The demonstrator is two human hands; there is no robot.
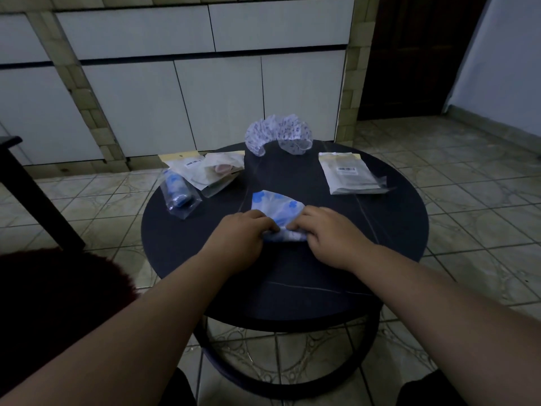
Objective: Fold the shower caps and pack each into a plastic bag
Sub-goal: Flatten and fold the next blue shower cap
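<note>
A white shower cap with blue flowers lies flattened in the middle of the round dark table. My left hand and my right hand both pinch its near, rolled-up edge, fingers curled on the fabric. A second cap, white with small purple marks, sits unfolded at the table's far edge. A stack of empty plastic bags lies at the right. At the left, a bag holding a blue cap and a bag holding a pinkish cap lie side by side.
White cabinet doors stand behind the table. Tiled floor surrounds it. A dark red cushion or seat is at my lower left, and a dark furniture leg stands at the far left.
</note>
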